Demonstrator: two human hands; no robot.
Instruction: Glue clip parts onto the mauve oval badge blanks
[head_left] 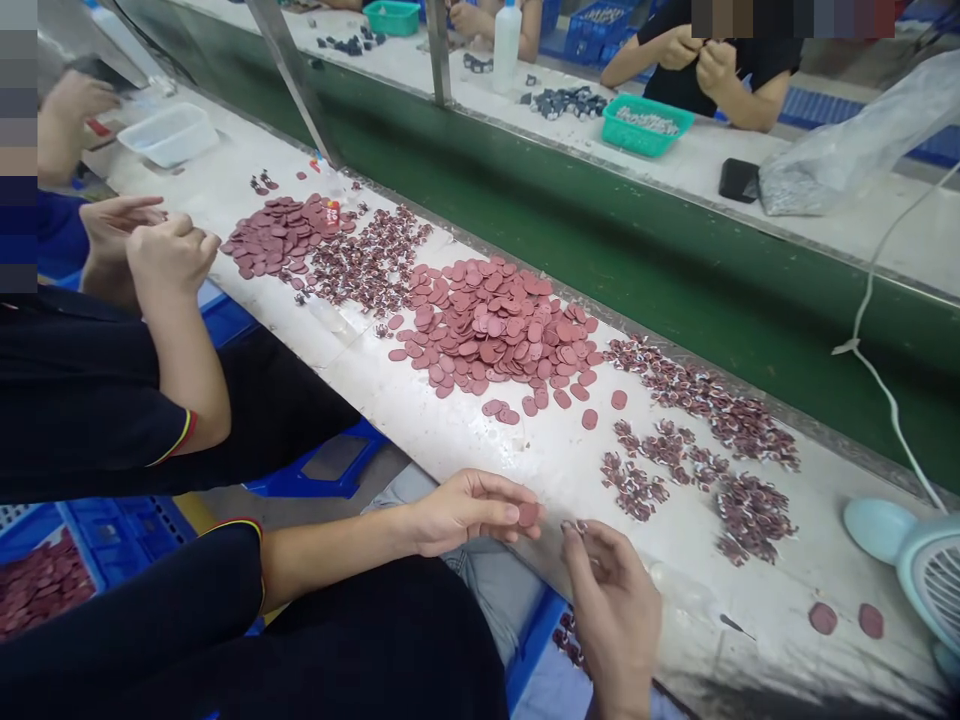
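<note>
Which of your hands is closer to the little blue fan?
Right. The right hand is at the table edge, well left of the fan. The left hand, pinching a red disc, is farther left still.

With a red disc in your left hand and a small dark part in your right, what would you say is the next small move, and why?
Probably bring the two hands together and seat the small dark part on the red disc. The left hand pinches the disc at its fingertips and the right hand pinches the part just beside it, a small gap apart, above the table edge.
</note>
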